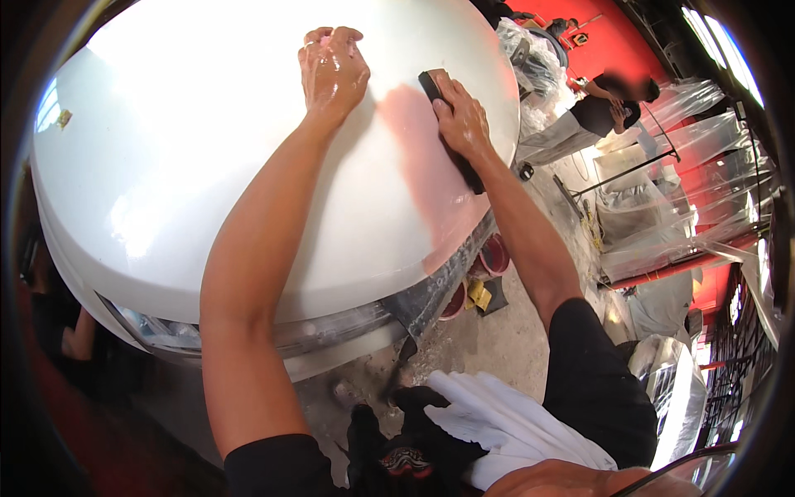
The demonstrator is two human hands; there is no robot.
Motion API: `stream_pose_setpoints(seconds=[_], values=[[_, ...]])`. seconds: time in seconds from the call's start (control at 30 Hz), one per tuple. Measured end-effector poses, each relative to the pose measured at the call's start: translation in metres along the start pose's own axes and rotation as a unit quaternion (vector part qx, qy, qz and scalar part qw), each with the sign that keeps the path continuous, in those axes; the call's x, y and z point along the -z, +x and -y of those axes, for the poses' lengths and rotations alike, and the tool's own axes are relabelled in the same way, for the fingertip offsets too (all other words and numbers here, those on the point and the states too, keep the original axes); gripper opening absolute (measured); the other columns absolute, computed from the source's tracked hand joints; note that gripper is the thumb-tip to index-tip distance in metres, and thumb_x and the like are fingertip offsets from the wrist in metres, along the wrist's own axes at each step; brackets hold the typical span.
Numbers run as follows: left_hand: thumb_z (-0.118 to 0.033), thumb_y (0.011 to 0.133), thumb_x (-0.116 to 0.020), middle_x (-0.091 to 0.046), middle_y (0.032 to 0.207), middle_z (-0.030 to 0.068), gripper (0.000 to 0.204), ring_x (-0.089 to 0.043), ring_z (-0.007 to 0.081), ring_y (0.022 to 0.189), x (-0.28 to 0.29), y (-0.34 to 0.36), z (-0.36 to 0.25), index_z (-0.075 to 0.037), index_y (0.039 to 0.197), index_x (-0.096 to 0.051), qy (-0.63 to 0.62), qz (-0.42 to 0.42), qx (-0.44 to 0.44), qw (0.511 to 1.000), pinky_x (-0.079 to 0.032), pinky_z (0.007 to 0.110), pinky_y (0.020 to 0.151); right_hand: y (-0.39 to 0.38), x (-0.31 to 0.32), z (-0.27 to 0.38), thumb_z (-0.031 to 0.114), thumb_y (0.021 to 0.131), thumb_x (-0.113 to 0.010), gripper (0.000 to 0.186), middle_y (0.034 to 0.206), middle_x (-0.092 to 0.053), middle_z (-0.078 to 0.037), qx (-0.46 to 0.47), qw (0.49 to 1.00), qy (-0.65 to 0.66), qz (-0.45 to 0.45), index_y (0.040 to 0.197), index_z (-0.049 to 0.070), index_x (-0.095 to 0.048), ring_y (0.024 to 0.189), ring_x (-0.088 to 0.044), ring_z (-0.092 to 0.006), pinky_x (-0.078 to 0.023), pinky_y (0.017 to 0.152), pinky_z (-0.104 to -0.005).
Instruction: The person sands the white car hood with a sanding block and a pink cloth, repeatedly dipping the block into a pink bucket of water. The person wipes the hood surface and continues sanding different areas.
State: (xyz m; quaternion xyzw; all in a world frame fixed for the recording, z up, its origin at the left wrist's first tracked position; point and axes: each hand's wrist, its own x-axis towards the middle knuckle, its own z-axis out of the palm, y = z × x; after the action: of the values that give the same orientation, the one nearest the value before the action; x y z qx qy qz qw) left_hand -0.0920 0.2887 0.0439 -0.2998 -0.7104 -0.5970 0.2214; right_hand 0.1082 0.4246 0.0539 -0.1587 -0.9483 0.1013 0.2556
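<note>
My left hand rests high on the white car hood, wet, with fingers curled around a small pink thing, its kind unclear. My right hand grips a long black sanding block, held flat on the hood near its right edge. A smeared pink patch lies on the paint beside and below the block, wet-looking toward the front edge. Along that edge are a headlight and dark covering material.
Red buckets and yellow pieces sit on the concrete floor below the hood. A co-worker stands at right by a black stand and plastic-covered items. Another person's arm shows at far left.
</note>
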Motion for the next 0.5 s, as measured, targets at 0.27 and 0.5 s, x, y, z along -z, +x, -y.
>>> stream_pose_setpoints(seconds=[0.27, 0.5], values=[[-0.009, 0.096, -0.052, -0.072, 0.11, 0.0159, 0.026, -0.051, 0.0339, 0.13, 0.018, 0.003, 0.015, -0.007, 0.11, -0.074, -0.02, -0.007, 0.02, 1.0, -0.04, 0.047, 0.111, -0.032, -0.02, 0.041, 0.01, 0.095, -0.06, 0.053, 0.141, -0.061, -0.026, 0.063, 0.997, 0.05, 0.006, 0.147, 0.004, -0.053, 0.114, -0.065, -0.0507, -0.05, 0.102, -0.0558], [-0.009, 0.096, -0.052, -0.071, 0.108, 0.0139, 0.026, -0.05, 0.033, 0.13, 0.029, 0.022, 0.032, -0.005, 0.11, -0.074, -0.036, -0.086, 0.102, 0.99, -0.043, 0.046, 0.107, -0.076, -0.034, 0.055, 0.016, 0.101, -0.057, 0.054, 0.152, -0.055, -0.024, 0.146, 0.989, 0.027, 0.002, 0.155, 0.018, -0.053, 0.135, -0.052, -0.0488, -0.042, 0.113, -0.0526]])
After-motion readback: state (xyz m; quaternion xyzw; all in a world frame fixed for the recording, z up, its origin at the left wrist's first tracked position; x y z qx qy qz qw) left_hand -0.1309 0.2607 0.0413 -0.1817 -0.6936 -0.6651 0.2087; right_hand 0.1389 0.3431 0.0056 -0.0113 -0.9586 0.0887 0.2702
